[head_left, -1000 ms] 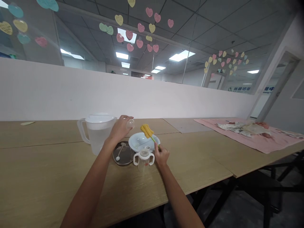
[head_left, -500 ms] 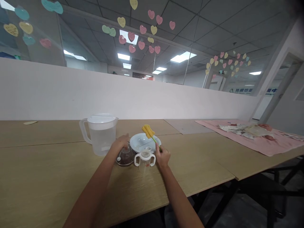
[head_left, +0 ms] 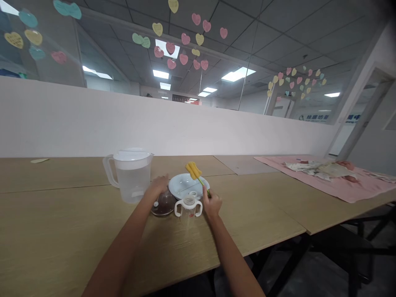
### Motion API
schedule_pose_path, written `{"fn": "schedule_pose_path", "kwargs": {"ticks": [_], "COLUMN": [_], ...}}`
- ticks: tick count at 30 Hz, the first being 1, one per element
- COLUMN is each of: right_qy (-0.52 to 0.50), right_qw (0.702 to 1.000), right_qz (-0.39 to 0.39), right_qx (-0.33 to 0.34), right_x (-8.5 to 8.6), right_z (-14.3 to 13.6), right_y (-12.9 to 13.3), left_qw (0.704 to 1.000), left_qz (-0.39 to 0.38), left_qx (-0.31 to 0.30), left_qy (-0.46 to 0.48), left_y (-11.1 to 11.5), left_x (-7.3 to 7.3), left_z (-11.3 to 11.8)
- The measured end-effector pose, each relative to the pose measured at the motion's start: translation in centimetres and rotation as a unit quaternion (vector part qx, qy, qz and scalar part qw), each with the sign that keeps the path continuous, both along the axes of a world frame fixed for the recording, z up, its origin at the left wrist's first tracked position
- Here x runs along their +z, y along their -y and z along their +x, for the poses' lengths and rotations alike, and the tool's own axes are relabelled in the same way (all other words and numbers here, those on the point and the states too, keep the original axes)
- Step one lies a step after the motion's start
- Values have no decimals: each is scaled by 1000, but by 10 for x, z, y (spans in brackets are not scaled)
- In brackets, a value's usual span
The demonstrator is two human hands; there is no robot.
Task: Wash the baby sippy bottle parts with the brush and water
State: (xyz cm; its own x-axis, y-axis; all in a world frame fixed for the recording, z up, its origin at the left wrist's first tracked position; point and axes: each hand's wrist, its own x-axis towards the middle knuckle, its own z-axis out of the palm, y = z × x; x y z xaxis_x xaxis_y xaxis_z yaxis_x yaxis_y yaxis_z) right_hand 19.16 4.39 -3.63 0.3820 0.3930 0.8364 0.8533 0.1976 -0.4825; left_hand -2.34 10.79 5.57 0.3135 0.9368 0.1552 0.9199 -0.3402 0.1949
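Lowered since the earlier frame, the left hand (head_left: 158, 186) is at the round tray (head_left: 161, 214), just left of centre, where a clear cap (head_left: 166, 199) now sits; whether the fingers still grip it cannot be told. Near the centre, the right hand (head_left: 213, 204), apart from the left, is closed around the handle of a yellow sponge brush (head_left: 193, 170), its head raised over a pale bowl (head_left: 175, 187). A two-handled bottle (head_left: 188, 208) stands in front of the bowl. A lidded pitcher (head_left: 133, 181) stands left of centre; a pink cloth (head_left: 335, 193) lies at right.
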Motion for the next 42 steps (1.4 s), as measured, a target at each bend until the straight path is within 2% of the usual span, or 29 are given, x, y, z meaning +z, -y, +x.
{"fn": "schedule_pose_path", "kwargs": {"ticks": [4,6,9,11,15,23,26,29,32,34,42], "right_qy": [1,2,1,-4,-6,-6,-4,4,24,34,30], "right_qw": [1000,1000,1000,1000,1000,1000,1000,1000,999,999,998], "right_qz": [1,2,5,6,3,5,9,12,18,18,23], "right_qx": [2,1,4,4,5,4,4,13,24,33,47], "right_x": [0,0,-1,-2,-2,-1,-2,-2,-2,-2,-4], "right_z": [0,0,1,1,2,2,2,1,-1,-2,0], "right_y": [0,-1,-1,-2,-1,-1,-2,-2,-1,-1,-2], "left_qw": [998,996,992,993,995,995,991,977,932,907,879], "left_qz": [25,20,-19,-34,-26,10,8,3,-29,-50,-51], "left_qx": [-46,-85,-119,-111,-93,-71,-85,-111,-158,-177,-195], "left_qy": [18,29,29,19,17,66,101,184,326,380,432], "left_y": [2,4,7,8,7,8,8,12,19,24,41], "left_x": [18,20,12,4,-7,-13,-2,18,38,48,64], "left_z": [7,16,29,34,35,40,36,28,19,15,15]}}
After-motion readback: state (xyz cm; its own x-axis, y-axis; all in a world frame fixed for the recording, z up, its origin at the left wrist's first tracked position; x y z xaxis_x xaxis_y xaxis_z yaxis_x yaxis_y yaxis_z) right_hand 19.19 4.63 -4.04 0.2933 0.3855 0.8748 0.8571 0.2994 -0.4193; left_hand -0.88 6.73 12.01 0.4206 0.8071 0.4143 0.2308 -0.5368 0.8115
